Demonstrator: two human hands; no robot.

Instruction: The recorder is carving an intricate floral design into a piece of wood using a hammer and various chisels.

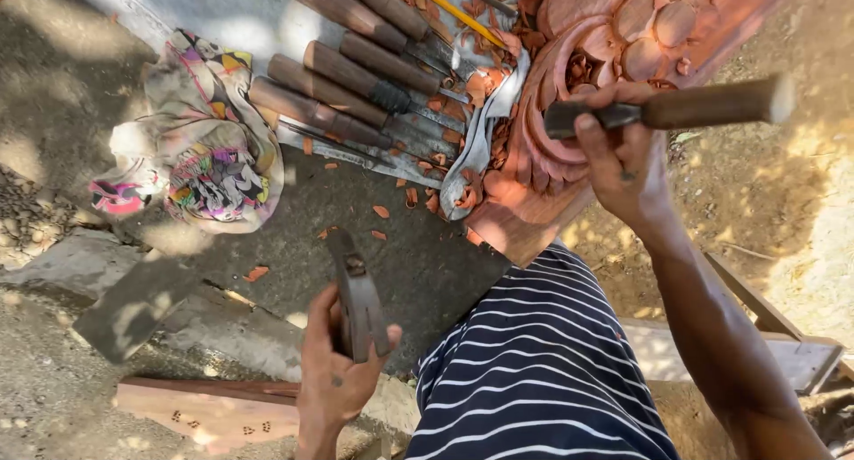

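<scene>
Reddish carved wood [614, 33] fills the upper right, where the right hand [623, 157] has its grip clamped on a chisel [667, 108] touching the carving. Lower centre, the left hand [338, 371] grips a mallet [356, 295]; spare chisels [347, 86] lie upper centre beside a cloth [200, 140].

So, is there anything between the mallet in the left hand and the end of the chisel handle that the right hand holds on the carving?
Nothing visible fills that gap. The mallet in the left hand is raised beside the striped clothing. The chisel, held by the right hand, lies on the wood carving, with its butt end pointing right, away from the mallet.
</scene>
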